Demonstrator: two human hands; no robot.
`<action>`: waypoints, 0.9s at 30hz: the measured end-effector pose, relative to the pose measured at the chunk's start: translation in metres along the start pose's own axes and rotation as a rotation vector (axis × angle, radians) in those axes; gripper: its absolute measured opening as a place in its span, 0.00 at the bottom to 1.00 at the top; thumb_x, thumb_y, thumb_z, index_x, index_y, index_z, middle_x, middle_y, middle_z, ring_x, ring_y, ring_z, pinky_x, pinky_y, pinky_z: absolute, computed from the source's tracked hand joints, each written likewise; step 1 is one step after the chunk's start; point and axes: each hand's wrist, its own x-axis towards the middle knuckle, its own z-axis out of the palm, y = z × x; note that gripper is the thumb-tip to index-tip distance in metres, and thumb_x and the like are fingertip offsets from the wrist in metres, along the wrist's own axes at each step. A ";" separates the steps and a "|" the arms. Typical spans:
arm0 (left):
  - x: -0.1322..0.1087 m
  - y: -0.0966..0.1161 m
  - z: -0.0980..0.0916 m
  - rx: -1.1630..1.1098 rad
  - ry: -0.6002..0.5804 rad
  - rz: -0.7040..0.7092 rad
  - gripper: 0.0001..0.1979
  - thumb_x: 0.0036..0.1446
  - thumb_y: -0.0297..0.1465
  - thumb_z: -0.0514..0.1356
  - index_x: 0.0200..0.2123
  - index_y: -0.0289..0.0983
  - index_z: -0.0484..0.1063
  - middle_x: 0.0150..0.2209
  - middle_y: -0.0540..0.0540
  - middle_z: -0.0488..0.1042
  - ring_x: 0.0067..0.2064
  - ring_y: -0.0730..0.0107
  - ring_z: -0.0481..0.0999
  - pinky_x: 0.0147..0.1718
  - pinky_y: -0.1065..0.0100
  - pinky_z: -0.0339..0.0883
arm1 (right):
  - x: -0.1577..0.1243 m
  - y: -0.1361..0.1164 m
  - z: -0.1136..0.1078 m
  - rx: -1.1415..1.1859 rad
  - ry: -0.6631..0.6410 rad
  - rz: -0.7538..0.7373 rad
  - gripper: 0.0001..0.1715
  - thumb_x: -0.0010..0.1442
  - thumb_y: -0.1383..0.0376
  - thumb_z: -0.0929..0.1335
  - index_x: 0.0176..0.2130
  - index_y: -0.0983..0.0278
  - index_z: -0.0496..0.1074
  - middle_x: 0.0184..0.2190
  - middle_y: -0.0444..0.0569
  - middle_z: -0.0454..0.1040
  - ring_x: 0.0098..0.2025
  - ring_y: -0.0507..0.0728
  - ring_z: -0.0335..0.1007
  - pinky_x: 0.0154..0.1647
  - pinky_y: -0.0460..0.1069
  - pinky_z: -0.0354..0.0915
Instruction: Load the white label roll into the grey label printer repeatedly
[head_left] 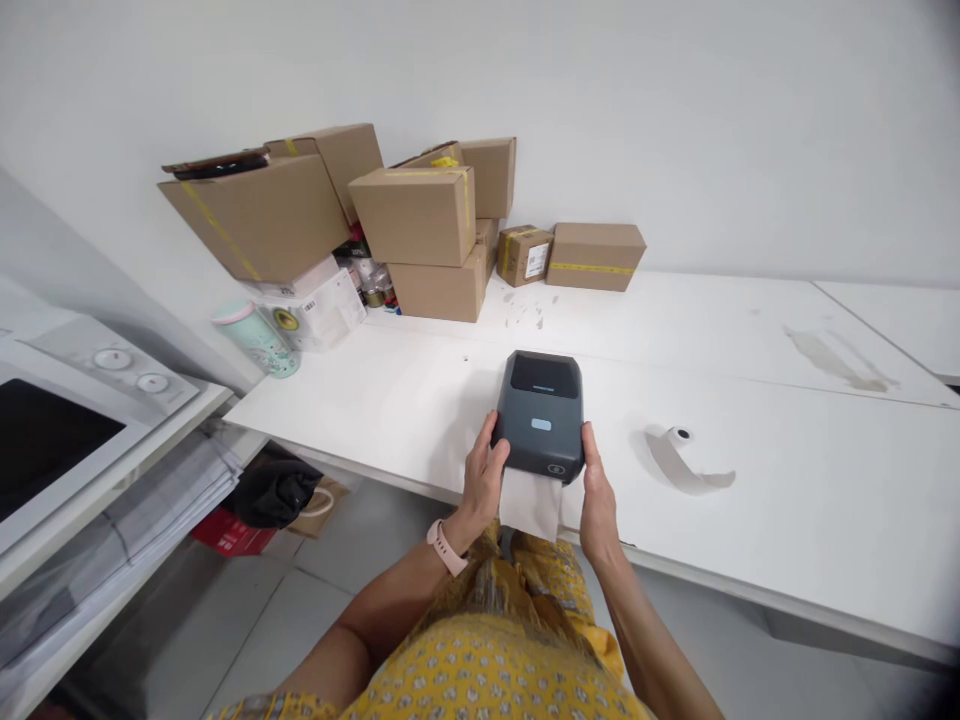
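A dark grey label printer sits near the front edge of the white table, its lid down. From its front slot a strip of white paper hangs over the table edge. My left hand grips the printer's left side, with the thumb near the front corner. On the opposite side my right hand presses against the casing, its fingers along the side. To the right, a small paper roll stands with its loose end curling out onto the table.
Several cardboard boxes are stacked along the wall at the back left, and two smaller ones stand beside them. A mint-green tumbler is at the table's left end. A microwave stands on a shelf unit further left.
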 end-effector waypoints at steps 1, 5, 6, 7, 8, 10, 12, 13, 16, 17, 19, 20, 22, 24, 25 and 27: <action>0.001 0.001 0.001 -0.010 0.009 0.005 0.31 0.67 0.45 0.52 0.68 0.40 0.56 0.70 0.44 0.56 0.71 0.58 0.55 0.70 0.58 0.49 | 0.000 -0.001 0.000 0.000 0.003 0.005 0.40 0.67 0.42 0.54 0.71 0.53 0.49 0.73 0.41 0.45 0.75 0.62 0.39 0.74 0.64 0.38; 0.007 0.013 0.002 -0.072 0.039 0.030 0.30 0.66 0.45 0.53 0.67 0.41 0.59 0.69 0.43 0.59 0.70 0.56 0.57 0.68 0.57 0.52 | 0.010 -0.012 -0.004 -0.020 0.004 -0.047 0.38 0.68 0.44 0.54 0.70 0.53 0.51 0.73 0.42 0.48 0.74 0.62 0.41 0.73 0.65 0.41; 0.012 0.019 0.002 -0.096 0.038 0.049 0.29 0.66 0.45 0.54 0.66 0.42 0.58 0.69 0.43 0.59 0.70 0.56 0.57 0.68 0.57 0.53 | 0.017 -0.017 -0.005 -0.039 0.004 -0.083 0.38 0.68 0.43 0.53 0.70 0.53 0.52 0.73 0.43 0.49 0.74 0.62 0.42 0.73 0.65 0.42; 0.018 0.025 0.001 -0.122 0.035 0.075 0.29 0.66 0.45 0.53 0.66 0.43 0.58 0.69 0.44 0.60 0.70 0.57 0.58 0.68 0.57 0.54 | 0.026 -0.022 -0.006 -0.065 0.009 -0.128 0.38 0.68 0.43 0.53 0.70 0.53 0.53 0.72 0.45 0.50 0.74 0.63 0.43 0.73 0.65 0.43; 0.026 0.031 0.000 -0.144 0.032 0.104 0.28 0.66 0.44 0.53 0.66 0.43 0.58 0.68 0.43 0.62 0.69 0.58 0.60 0.67 0.57 0.55 | 0.037 -0.029 -0.006 -0.099 0.020 -0.182 0.38 0.68 0.43 0.53 0.70 0.54 0.53 0.72 0.47 0.52 0.73 0.64 0.45 0.72 0.66 0.44; 0.046 0.041 -0.002 -0.169 0.039 0.161 0.25 0.67 0.44 0.51 0.64 0.43 0.59 0.63 0.43 0.68 0.66 0.61 0.65 0.66 0.57 0.57 | 0.063 -0.044 -0.005 -0.176 0.056 -0.300 0.39 0.67 0.42 0.53 0.70 0.54 0.52 0.71 0.50 0.53 0.72 0.65 0.47 0.71 0.67 0.45; 0.068 0.045 -0.005 -0.149 0.056 0.187 0.24 0.67 0.43 0.51 0.62 0.41 0.60 0.60 0.41 0.72 0.65 0.61 0.68 0.65 0.57 0.58 | 0.092 -0.061 0.000 -0.230 0.097 -0.415 0.39 0.68 0.43 0.53 0.70 0.54 0.50 0.70 0.51 0.53 0.71 0.65 0.49 0.70 0.67 0.48; 0.078 0.044 -0.006 -0.120 0.056 0.180 0.23 0.67 0.41 0.53 0.61 0.40 0.61 0.59 0.40 0.73 0.64 0.61 0.68 0.63 0.57 0.60 | 0.106 -0.069 0.002 -0.245 0.112 -0.457 0.38 0.68 0.44 0.53 0.71 0.54 0.48 0.70 0.52 0.52 0.70 0.64 0.51 0.69 0.66 0.50; 0.100 0.028 -0.008 0.033 0.011 0.094 0.21 0.61 0.33 0.57 0.58 0.37 0.64 0.60 0.37 0.71 0.63 0.59 0.69 0.60 0.58 0.63 | 0.144 -0.088 0.009 -0.267 0.146 -0.527 0.38 0.68 0.45 0.54 0.71 0.55 0.46 0.70 0.54 0.51 0.67 0.63 0.56 0.67 0.65 0.55; 0.105 0.020 -0.008 0.092 -0.011 0.054 0.22 0.59 0.31 0.58 0.57 0.37 0.65 0.61 0.36 0.70 0.63 0.58 0.69 0.59 0.59 0.64 | 0.156 -0.093 0.011 -0.278 0.155 -0.535 0.38 0.68 0.45 0.54 0.71 0.55 0.45 0.69 0.55 0.51 0.67 0.63 0.57 0.67 0.64 0.55; 0.110 0.003 -0.008 0.191 -0.048 -0.025 0.25 0.56 0.28 0.59 0.58 0.37 0.65 0.62 0.36 0.68 0.64 0.57 0.67 0.58 0.59 0.65 | 0.182 -0.099 0.012 -0.296 0.171 -0.533 0.41 0.67 0.43 0.55 0.71 0.56 0.45 0.70 0.55 0.51 0.69 0.63 0.54 0.69 0.64 0.52; 0.111 -0.004 -0.007 0.226 -0.060 -0.058 0.27 0.55 0.28 0.59 0.59 0.37 0.64 0.63 0.36 0.67 0.64 0.56 0.67 0.58 0.59 0.65 | 0.195 -0.101 0.012 -0.304 0.172 -0.520 0.42 0.67 0.42 0.55 0.71 0.57 0.45 0.70 0.55 0.51 0.70 0.63 0.51 0.70 0.64 0.49; 0.113 -0.014 -0.007 0.283 -0.078 -0.101 0.29 0.54 0.28 0.59 0.61 0.37 0.62 0.63 0.36 0.68 0.63 0.56 0.68 0.56 0.60 0.66 | 0.224 -0.104 0.010 -0.328 0.150 -0.469 0.43 0.66 0.41 0.54 0.71 0.58 0.46 0.71 0.55 0.52 0.72 0.63 0.46 0.72 0.64 0.46; 0.115 -0.016 -0.007 0.349 -0.104 -0.102 0.31 0.53 0.27 0.58 0.62 0.38 0.61 0.62 0.38 0.69 0.62 0.58 0.70 0.56 0.61 0.67 | 0.247 -0.107 0.007 -0.364 0.096 -0.406 0.44 0.66 0.40 0.53 0.71 0.60 0.47 0.71 0.56 0.52 0.73 0.63 0.46 0.71 0.64 0.46; 0.115 -0.015 -0.007 0.394 -0.116 -0.095 0.31 0.52 0.27 0.58 0.62 0.38 0.61 0.61 0.39 0.70 0.60 0.58 0.71 0.55 0.62 0.67 | 0.255 -0.109 0.006 -0.387 0.078 -0.386 0.45 0.66 0.40 0.53 0.70 0.61 0.47 0.71 0.57 0.52 0.72 0.64 0.46 0.71 0.65 0.47; 0.116 -0.010 -0.007 0.508 -0.137 -0.097 0.32 0.52 0.27 0.58 0.62 0.39 0.61 0.59 0.40 0.72 0.57 0.58 0.73 0.53 0.62 0.68 | 0.257 -0.111 0.004 -0.446 0.108 -0.433 0.45 0.65 0.40 0.55 0.70 0.61 0.49 0.71 0.58 0.52 0.72 0.66 0.46 0.70 0.67 0.47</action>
